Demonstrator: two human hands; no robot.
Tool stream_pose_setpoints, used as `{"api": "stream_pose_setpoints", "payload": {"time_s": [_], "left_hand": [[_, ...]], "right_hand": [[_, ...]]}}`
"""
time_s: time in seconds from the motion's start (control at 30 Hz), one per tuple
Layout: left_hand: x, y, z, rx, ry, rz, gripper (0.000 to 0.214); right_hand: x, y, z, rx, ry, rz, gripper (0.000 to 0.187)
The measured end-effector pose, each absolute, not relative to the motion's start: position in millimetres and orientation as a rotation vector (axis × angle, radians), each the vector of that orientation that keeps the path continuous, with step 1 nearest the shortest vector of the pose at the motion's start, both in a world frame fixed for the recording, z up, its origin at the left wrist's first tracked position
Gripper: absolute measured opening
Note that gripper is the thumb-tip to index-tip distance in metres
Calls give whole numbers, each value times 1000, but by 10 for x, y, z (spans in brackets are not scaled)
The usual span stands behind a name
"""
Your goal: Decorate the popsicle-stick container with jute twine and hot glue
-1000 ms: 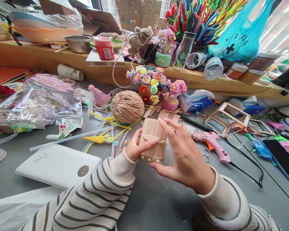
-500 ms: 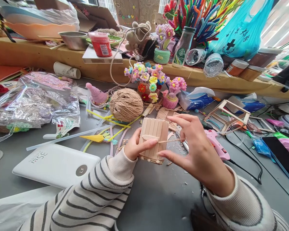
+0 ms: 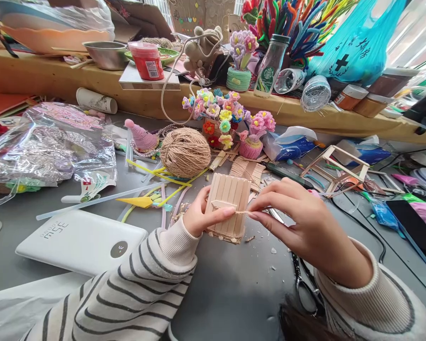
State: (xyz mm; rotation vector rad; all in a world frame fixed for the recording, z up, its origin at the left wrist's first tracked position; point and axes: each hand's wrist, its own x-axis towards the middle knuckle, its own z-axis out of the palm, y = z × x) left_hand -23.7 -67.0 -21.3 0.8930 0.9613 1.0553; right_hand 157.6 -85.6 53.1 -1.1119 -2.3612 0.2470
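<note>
My left hand (image 3: 202, 213) grips a small panel of wooden craft sticks (image 3: 229, 189), its thumb pressed on a short crosswise stick (image 3: 218, 204). Along the panel's lower edge runs a band of twine. From under the left thumb a strand of twine (image 3: 242, 212) stretches right to my right hand (image 3: 284, 213), which pinches it between thumb and fingertips. Behind the panel lies a ball of twine (image 3: 185, 151). Black-handled scissors (image 3: 305, 289) rest below my right wrist, partly covered by the sleeve and some dark hair.
A white power bank (image 3: 81, 241) lies left of my arm. Pipe-cleaner flowers (image 3: 220, 113) stand behind the twine ball. At right are a stick frame (image 3: 335, 166) and a phone (image 3: 413, 232). A shelf (image 3: 142, 102) with jars and a glass bottle (image 3: 271, 66) crosses the back.
My right hand's spread fingers have closed into a pinch on the twine and the hand has lowered. Scissors now show more below it, while the pink glue gun is mostly hidden behind it.
</note>
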Motion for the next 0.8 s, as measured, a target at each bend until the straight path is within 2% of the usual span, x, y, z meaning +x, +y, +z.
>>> {"api": "stream_pose_setpoints", "payload": {"time_s": [0.47,0.8], "left_hand": [[-237,-713,-148,1026,967,952,74],[-226,-724,-136,1064,984,942,71]], "right_hand": [[1569,-832,535,-1071,-2343,220,8],[1551,-791,472,-1045,-2311,176,7]]}}
